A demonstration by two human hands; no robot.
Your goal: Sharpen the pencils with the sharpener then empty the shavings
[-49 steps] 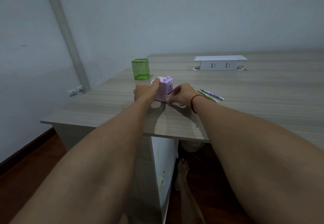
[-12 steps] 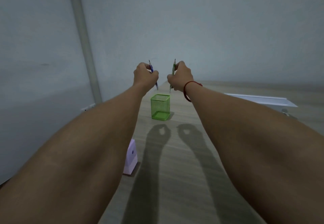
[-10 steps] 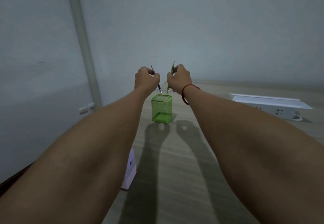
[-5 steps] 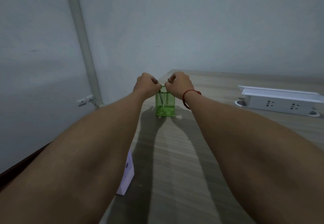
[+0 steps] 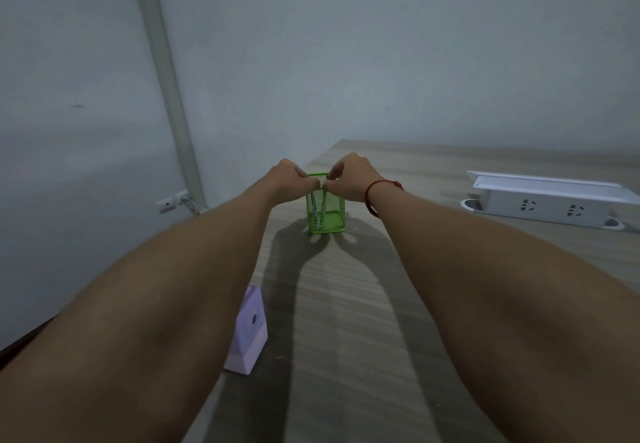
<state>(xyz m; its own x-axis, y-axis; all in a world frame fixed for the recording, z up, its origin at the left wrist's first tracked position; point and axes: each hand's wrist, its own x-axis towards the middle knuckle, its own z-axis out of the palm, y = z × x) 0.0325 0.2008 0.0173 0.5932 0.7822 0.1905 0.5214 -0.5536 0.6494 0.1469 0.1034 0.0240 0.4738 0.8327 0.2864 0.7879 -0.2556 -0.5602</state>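
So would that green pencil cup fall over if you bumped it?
Probably easily. The green cup is see-through mesh, so it likely weighs little. It stands taller than it is wide, and the pencils stand inside, so a nudge near the rim might tip it. On the smooth table it may slide instead.

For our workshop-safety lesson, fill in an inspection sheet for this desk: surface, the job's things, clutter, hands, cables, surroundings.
Surface: wood-grain desk, with arm shadows across it.
Job's things: purple sharpener near the desk's left edge, partly behind the left forearm; left pencil and right pencil stand inside the green mesh holder.
Clutter: white power strip at the right.
Hands: left hand and right hand are at the holder's rim, each pinching a pencil top.
Cables: white lead at the wall plug; nothing seen on the desk.
Surroundings: grey walls, white corner pipe.
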